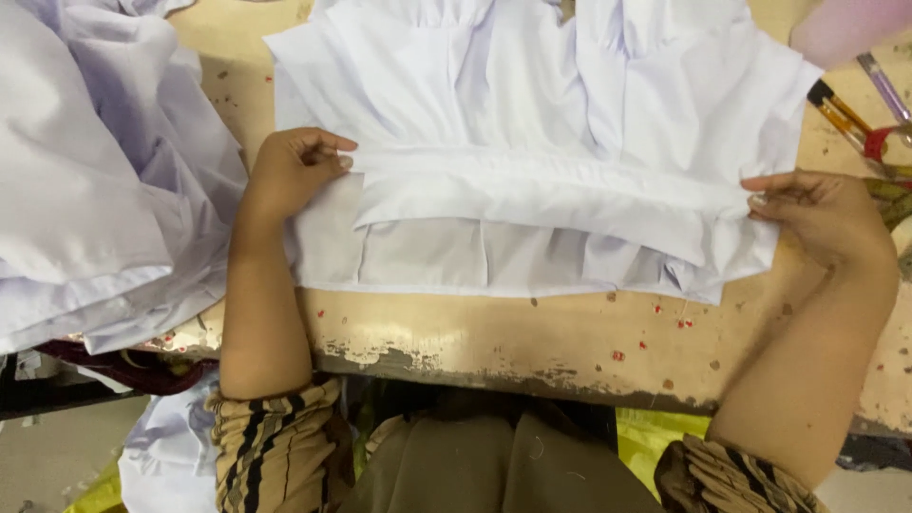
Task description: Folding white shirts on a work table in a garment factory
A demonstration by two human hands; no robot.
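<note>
A white pleated garment [532,142] lies spread flat on a worn, paint-chipped wooden table [532,347], its folded band running across the middle between the person's two hands. The left hand [290,171] pinches the band's left end, fingers curled shut on the cloth. The right hand [822,214] pinches the band's right end between thumb and fingertips, pulling it taut. A heap of pale lavender-white fabric [95,171] sits on the table's left side, just beside the left forearm. Scissors with orange and red handles [850,123] lie near the table's right edge, beyond the right hand.
</note>
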